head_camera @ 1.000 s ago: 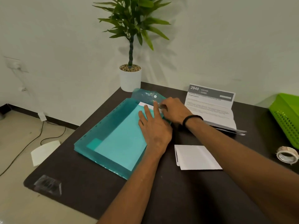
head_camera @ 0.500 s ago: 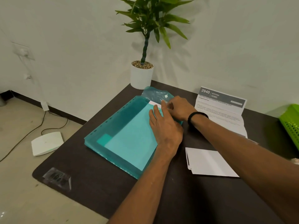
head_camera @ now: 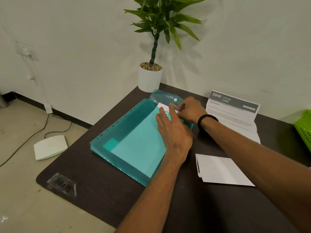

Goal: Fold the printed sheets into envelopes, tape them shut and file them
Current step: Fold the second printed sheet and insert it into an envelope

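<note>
A: Head view is showing a teal folder (head_camera: 134, 140) lying on the dark table (head_camera: 104, 195), flap (head_camera: 165, 96) thrown open toward the plant pot (head_camera: 149, 79). What are the hands doing?

B: The left hand (head_camera: 175, 130) is lying flat on the folder, fingers straight, pressing it down near the mouth. The right hand (head_camera: 191, 109) is curling its fingers round the edge of a white envelope (head_camera: 162, 105) that is sticking out of that mouth.

A: Where are the other papers sitting?

B: A folded sheet (head_camera: 222, 170) is lying on the table just right of the folder, under the right forearm. A printed sheet (head_camera: 235, 113), creased and headed 2940, is resting farther back, behind the right wrist. A green basket (head_camera: 304, 128) is showing at the right edge.

A: Anything on the floor?

B: A white box (head_camera: 50, 147) with a cable is lying there, left of the table.
</note>
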### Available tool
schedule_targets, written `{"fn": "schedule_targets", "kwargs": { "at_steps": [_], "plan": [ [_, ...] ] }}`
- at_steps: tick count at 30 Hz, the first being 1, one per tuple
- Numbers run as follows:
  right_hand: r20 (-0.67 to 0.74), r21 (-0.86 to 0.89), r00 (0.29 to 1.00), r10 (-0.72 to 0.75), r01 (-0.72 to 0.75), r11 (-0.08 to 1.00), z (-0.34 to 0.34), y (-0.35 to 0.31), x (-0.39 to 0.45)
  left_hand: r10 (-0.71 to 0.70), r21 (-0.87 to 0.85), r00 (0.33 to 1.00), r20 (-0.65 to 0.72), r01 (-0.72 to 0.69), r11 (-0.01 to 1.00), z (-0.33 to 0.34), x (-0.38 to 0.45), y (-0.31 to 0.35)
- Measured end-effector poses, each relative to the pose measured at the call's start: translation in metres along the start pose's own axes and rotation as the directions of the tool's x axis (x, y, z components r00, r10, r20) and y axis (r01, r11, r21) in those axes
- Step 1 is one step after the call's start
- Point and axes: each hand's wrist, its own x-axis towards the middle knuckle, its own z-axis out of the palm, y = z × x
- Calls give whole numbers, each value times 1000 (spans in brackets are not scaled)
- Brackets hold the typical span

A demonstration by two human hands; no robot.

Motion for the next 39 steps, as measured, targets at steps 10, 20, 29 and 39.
{"fn": "schedule_targets", "kwargs": {
  "at_steps": [10,20,29,39],
  "plan": [
    [-93,86,995,-26,34,996,-22,-1,3,52,184,998,29,-57,981,0,-4,-2],
    [-452,295,892,-29,180,938,-77,6,1,42,235,997,61,-55,970,1,-5,-3],
    [-575,413,816,62,225,882,-125,42,-36,84,203,996,23,-87,975,-3,-9,0],
    [-696,608,688,206,410,680,-113,78,-115,235,-711,954,189,-32,702,-9,-23,35]
  ]
}}
